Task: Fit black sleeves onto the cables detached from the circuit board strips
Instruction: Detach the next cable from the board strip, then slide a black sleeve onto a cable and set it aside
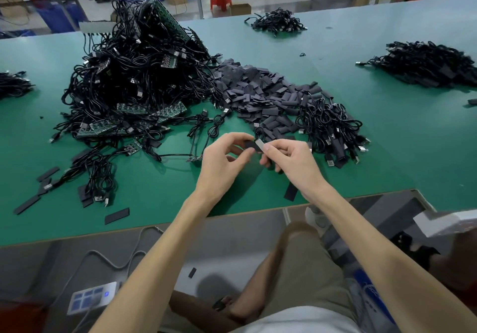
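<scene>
Sleeve (249, 144) and cable end (259, 143) meet between the hands, left hand (224, 157) pinching the sleeve, right hand (291, 159) pinching the cable end. We judge a skewed push could buckle the sleeve mouth.

black sleeve (254, 146) over cable (259, 130) end, raised above table

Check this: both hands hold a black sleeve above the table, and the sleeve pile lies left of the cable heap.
Wrong: the head view shows the sleeve pile right of the cable heap. Left hand and right hand do hold the black sleeve above the table.
</scene>
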The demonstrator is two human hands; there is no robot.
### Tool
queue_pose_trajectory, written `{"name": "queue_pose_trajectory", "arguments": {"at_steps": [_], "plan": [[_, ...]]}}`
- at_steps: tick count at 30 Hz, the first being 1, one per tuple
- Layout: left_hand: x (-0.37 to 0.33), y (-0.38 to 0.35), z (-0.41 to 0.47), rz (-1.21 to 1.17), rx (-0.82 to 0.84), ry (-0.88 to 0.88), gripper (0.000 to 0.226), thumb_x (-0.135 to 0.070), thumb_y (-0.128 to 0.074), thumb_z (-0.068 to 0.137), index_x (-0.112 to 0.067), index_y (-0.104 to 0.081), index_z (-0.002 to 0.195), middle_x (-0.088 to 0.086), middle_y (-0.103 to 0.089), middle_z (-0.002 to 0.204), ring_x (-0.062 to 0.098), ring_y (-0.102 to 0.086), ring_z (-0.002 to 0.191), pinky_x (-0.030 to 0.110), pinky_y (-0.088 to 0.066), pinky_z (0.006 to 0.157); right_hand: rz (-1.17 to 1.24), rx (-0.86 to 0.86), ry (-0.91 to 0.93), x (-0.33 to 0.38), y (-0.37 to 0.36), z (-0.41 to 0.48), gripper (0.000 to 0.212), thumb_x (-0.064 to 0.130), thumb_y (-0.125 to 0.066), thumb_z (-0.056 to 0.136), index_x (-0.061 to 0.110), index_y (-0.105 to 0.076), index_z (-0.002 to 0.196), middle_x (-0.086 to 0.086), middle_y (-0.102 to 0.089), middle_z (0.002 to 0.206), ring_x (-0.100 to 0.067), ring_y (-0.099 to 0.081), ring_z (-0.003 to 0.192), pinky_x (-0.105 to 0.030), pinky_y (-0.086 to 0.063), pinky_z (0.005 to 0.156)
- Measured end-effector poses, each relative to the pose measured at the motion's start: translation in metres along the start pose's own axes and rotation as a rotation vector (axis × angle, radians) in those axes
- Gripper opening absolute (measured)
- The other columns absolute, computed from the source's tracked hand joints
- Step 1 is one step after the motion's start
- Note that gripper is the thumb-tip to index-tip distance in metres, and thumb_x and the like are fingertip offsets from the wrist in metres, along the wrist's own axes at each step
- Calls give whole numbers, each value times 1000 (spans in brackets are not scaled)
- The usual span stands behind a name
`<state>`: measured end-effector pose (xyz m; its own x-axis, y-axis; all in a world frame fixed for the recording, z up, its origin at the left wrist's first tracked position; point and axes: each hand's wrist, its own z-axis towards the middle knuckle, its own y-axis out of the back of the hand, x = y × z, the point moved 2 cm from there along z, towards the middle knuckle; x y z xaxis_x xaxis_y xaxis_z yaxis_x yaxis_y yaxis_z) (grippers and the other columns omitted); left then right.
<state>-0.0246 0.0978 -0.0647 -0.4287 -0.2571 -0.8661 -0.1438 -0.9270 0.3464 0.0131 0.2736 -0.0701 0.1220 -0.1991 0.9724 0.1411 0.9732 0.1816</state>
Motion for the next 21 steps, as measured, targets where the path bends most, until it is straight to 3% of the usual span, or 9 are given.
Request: {"name": "queue_pose_trajectory", "arguments": {"at_steps": [6,14,17,21], "plan": [[4,7,0,-347,104,149,23,-8,-79,86,-5,-71,108,13,-66,84,19,-61,66,27,-53,66,-5,91,12,1,-2,-1,19,21,-63,102,8,-76,98,-1,-75,73,-5,-65,66,-11,-44,58],[2,8,0,-442,150,101,28,-3,-78,85,-3,-70,112,22,-56,86,22,-59,64,28,-53,70,-20,147,33,4,-4,-3,19,16,-58,104,9,-75,97,1,-75,72,-5,-66,68,-10,-44,63],[2,10,-1,-482,93,95,20,-3,-75,88,3,-69,106,13,-69,86,22,-63,69,30,-54,67,-23,171,48,5,-4,-3,18,14,-59,103,7,-75,97,-1,-74,74,-11,-65,70,-17,-49,70],[4,14,-1,-552,20,126,20,-8,-73,90,3,-70,106,21,-74,103,25,-70,86,33,-58,72,-10,182,52,5,-4,-4,19,11,-58,103,3,-74,96,-1,-71,72,-11,-64,69,-18,-50,70]]}}
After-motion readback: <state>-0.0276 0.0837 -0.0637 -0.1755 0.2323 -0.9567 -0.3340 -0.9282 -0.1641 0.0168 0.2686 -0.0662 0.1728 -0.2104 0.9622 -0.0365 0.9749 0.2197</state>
